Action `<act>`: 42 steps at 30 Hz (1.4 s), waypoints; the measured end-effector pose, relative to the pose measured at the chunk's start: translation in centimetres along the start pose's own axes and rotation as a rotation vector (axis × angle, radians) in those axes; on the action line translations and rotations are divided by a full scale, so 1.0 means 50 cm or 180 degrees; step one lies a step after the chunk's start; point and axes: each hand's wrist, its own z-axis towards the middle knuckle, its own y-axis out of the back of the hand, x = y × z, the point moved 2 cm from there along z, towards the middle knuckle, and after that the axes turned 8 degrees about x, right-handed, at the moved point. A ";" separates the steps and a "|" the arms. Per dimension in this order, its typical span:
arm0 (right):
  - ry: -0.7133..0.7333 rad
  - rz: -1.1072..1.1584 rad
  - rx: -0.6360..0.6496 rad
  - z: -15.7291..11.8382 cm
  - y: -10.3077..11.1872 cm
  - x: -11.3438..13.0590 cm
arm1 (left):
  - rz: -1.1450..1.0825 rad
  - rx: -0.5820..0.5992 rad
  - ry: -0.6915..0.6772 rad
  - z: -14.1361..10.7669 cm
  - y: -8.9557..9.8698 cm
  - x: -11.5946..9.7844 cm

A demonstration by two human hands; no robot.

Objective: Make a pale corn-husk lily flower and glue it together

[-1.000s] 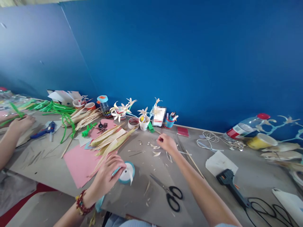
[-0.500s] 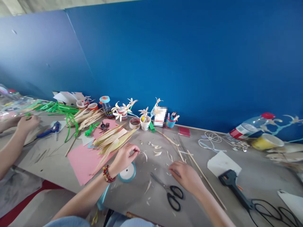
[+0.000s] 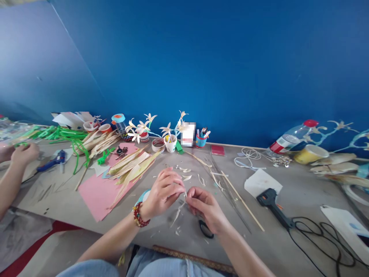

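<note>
My left hand (image 3: 167, 190), with a red bead bracelet at the wrist, has thumb and fingertips pinched on a small pale husk piece (image 3: 185, 194). Close beside it, my right hand (image 3: 203, 202) has its fingers closed at the same piece. Black-handled scissors (image 3: 206, 229) lie partly hidden under my right hand. A ribbon spool (image 3: 143, 196) is mostly covered by my left hand. Beyond the hands, curved husk scraps (image 3: 187, 178) lie on the grey table (image 3: 161, 234). Long pale husks (image 3: 135, 165) rest on pink paper (image 3: 95, 192) to the left.
Thin sticks (image 3: 242, 200) lie right of my hands. Farther right are a black glue gun (image 3: 272, 206) with its cord, a bottle (image 3: 284, 144) and a yellow cup (image 3: 311, 154). Husk flowers stand in a white cup (image 3: 170, 143). At far left, another person's hands (image 3: 25, 153) hold something green.
My hands have come together, and the pale piece now sits between their fingertips. My right hand has moved left over the scissors. The whole view has shifted slightly.
</note>
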 end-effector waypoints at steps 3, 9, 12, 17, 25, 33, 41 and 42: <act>-0.0060 0.0221 -0.0029 -0.010 0.007 -0.007 | -0.0001 -0.0062 -0.0050 0.002 -0.003 -0.013; -0.0081 0.0516 0.0096 -0.026 0.012 -0.010 | -0.0102 0.0006 -0.0007 0.005 -0.013 -0.027; 0.0040 0.0429 -0.0063 -0.031 0.013 -0.010 | -0.0094 -0.0251 0.0125 0.000 -0.012 -0.038; 0.0421 0.0232 -0.0460 -0.033 0.019 -0.020 | -0.0302 -0.0861 0.0813 -0.031 -0.009 -0.065; 0.0702 0.0586 -0.0313 -0.034 0.017 -0.041 | -0.2368 -0.0183 0.1527 -0.051 -0.059 -0.098; 0.0894 0.0467 -0.0115 -0.042 0.024 -0.058 | -0.4825 -0.0366 0.2383 -0.056 -0.108 -0.093; 0.0814 0.0380 -0.0453 -0.047 0.017 -0.051 | -0.1801 -0.0385 0.1389 -0.049 -0.068 -0.114; 0.0782 0.0279 -0.0461 -0.047 0.015 -0.050 | -0.1681 -0.0391 0.1341 -0.049 -0.067 -0.114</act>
